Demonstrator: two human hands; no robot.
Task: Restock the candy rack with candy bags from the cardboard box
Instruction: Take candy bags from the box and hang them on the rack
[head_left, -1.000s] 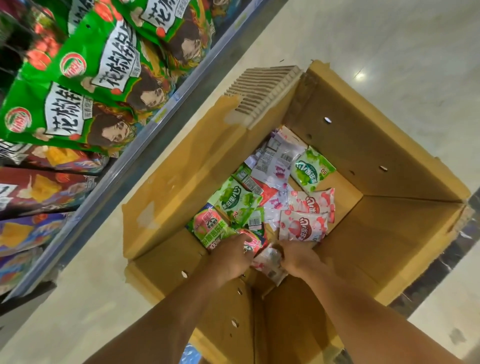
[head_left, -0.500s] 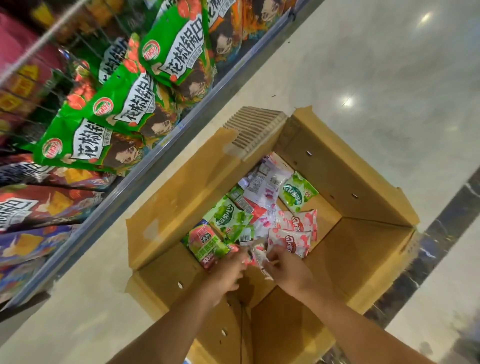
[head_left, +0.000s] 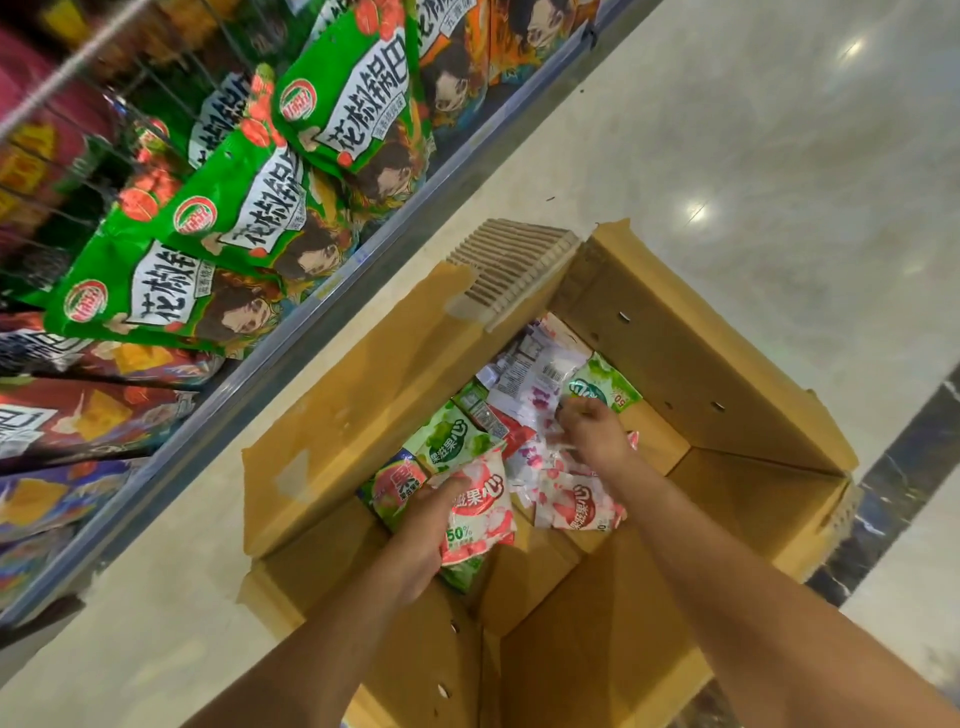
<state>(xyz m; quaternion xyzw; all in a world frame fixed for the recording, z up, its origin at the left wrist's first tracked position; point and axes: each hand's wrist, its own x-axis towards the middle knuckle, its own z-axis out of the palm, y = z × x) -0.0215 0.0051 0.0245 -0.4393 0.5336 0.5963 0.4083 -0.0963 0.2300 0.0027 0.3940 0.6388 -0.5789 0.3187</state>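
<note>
Both hands are down in the box (head_left: 363, 374). Left hand (head_left: 421, 525) has its fingers wrapped round a pink bag (head_left: 480, 512), thumb on the front. Right hand (head_left: 595, 434) is curled over the loose bags (head_left: 524, 374) further in; can't tell if it's gripping one. Rack (head_left: 291, 322) sits just left.

We see green snack bags (head_left: 249, 218) hanging above dark red bags (head_left: 78, 410), beside the pale polished floor (head_left: 753, 130).
</note>
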